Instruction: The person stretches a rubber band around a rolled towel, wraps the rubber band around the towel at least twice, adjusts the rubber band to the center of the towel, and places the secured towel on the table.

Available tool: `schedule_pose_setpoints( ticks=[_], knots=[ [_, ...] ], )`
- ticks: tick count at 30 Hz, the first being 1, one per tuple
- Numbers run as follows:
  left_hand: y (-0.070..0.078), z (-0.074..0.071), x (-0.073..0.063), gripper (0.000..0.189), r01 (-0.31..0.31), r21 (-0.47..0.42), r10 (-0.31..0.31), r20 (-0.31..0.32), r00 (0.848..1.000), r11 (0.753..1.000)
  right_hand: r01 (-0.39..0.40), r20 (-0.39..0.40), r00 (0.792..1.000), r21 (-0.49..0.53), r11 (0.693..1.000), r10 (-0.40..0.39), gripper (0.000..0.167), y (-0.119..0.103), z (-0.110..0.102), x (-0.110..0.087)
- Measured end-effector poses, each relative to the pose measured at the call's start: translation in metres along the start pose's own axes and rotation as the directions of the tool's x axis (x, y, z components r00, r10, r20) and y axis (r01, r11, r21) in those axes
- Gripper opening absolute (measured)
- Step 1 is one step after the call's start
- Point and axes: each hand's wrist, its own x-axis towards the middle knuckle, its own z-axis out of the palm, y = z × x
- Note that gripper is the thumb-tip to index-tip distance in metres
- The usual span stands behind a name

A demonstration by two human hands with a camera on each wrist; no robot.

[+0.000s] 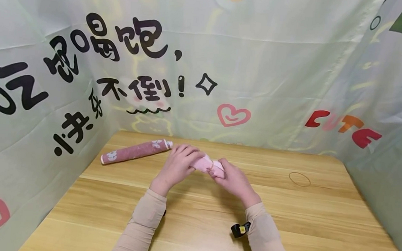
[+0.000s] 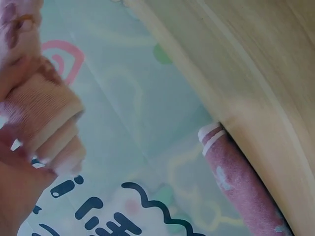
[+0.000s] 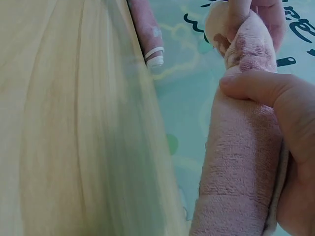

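Observation:
A light pink rolled towel (image 1: pixel 203 164) is held up above the table between both hands. My left hand (image 1: pixel 179 162) grips its left end, where layered edges of the cloth (image 2: pixel 51 113) show in the left wrist view. The right hand (image 1: pixel 236 181) holds the other end, its thumb lying across the roll (image 3: pixel 236 157) in the right wrist view. A thin tan rubber band (image 1: pixel 212 165) goes around the roll between the hands, where the cloth is narrowed. Left of the left hand, a darker pink rolled towel (image 1: pixel 135 152) with pale patterns and white ends lies on the table.
Another rubber band (image 1: pixel 299 179) lies loose on the right side of the wooden table (image 1: pixel 191 236). Printed cloth walls (image 1: pixel 281 68) stand along the back and both sides. A black strap device (image 1: pixel 240 229) sits at the right wrist.

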Motion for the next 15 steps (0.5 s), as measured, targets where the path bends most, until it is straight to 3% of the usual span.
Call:
schedule_pose_setpoints(
  ticks=[6,15],
  knots=[
    [0.0005,-0.0014,0.0006,0.052,0.030,-0.014,-0.028,0.132,0.991,0.999,0.062,-0.062,0.996,-0.122,0.991,-0.070,0.040,0.0022,-0.0006,-0.0014],
    [0.0042,-0.0028,0.0010,0.062,0.101,-0.040,-0.086,0.292,0.953,0.994,0.104,-0.119,0.983,-0.254,0.962,-0.138,0.039,0.0000,-0.0006,-0.0035]
  ],
)
